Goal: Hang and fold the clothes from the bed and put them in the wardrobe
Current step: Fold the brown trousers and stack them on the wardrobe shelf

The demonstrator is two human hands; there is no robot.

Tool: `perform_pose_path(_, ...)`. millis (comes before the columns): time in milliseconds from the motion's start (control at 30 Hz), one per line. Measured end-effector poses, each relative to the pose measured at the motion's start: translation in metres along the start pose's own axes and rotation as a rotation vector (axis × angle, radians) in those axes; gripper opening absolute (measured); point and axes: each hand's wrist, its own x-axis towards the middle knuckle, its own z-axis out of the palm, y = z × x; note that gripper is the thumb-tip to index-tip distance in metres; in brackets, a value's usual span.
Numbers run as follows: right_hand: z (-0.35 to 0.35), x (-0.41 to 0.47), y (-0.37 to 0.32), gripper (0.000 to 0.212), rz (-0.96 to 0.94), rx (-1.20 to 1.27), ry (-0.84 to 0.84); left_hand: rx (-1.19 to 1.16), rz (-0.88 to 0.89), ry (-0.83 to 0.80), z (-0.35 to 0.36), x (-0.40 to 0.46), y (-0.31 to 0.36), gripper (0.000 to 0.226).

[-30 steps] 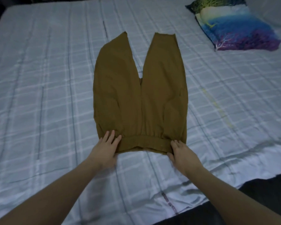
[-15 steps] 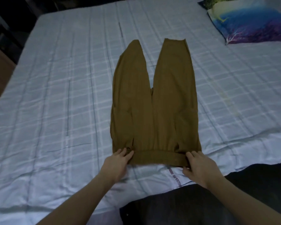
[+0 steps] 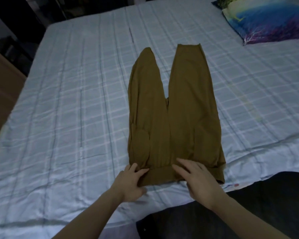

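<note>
Moved inward from the waistband's right corner, the right hand [image 3: 199, 180] now lies flat, fingers spread, on the middle of the waistband of olive-brown trousers [image 3: 173, 121]. The left hand [image 3: 130, 182] pinches the waistband's left corner. Laid flat, legs pointing away, the trousers rest on a checked bedsheet [image 3: 76, 100] near a colourful pillow [image 3: 269, 19].

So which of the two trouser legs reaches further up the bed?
The leg on the person's right of the brown trousers. Its straight cuff lies further up the checked sheet, toward the pillow; the left leg stops short with a rounded end.
</note>
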Motion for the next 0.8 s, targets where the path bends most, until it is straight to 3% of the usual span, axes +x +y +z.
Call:
perform_pose_path(33, 0.008, 0.003, -0.004, 0.066, 0.022, 0.021, -0.020, -0.157, -0.045, -0.008, -0.002, 0.000, -0.004, 0.076)
perform_pose_path(100, 0.019, 0.009, -0.013, 0.059, 0.119, 0.031, -0.120, -0.452, -0.190, 0.132, -0.005, 0.004, -0.014, 0.056)
perform_pose_path(200, 0.015, 0.036, -0.040, 0.032, 0.315, -0.024, -0.188, -0.563, -0.382, 0.418, -0.014, 0.015, -0.038, 0.023)
perform_pose_path(267, 0.003, 0.059, -0.067, 0.034, 0.307, -0.036, -0.139, -0.734, -0.473, 0.381, -0.027, 0.022, -0.046, 0.016)
perform_pose_path(367, 0.007, 0.089, -0.098, 0.024, 0.261, 0.068, -0.150, -0.939, -0.523, 0.349, -0.043, 0.042, -0.051, 0.017)
perform_pose_path(400, 0.011, 0.096, -0.107, 0.029, 0.315, 0.152, -0.228, -0.957, -0.526, 0.351, -0.048, 0.051, -0.051, 0.022)
perform_pose_path(500, 0.025, 0.117, -0.125, 0.068, 0.495, 0.225, -0.397, -0.998, -0.539, 0.375, -0.061, 0.076, -0.044, 0.043)
perform_pose_path(567, 0.039, 0.133, -0.129, 0.080, 0.598, 0.192, -0.487, -1.063, -0.586, 0.428, -0.065, 0.091, -0.043, 0.057)
perform_pose_path(700, 0.056, 0.163, -0.130, 0.046, 0.663, 0.142, -0.650, -1.190, -0.747, 0.380, -0.066, 0.125, -0.075, 0.101)
perform_pose_path(733, 0.056, 0.166, -0.128, 0.036, 0.653, 0.166, -0.676, -1.179, -0.730, 0.353, -0.065, 0.134, -0.084, 0.098)
perform_pose_path(800, 0.046, 0.168, -0.119, 0.018, 0.623, 0.232, -0.675, -1.159, -0.717, 0.330, -0.084, 0.135, -0.077, 0.070)
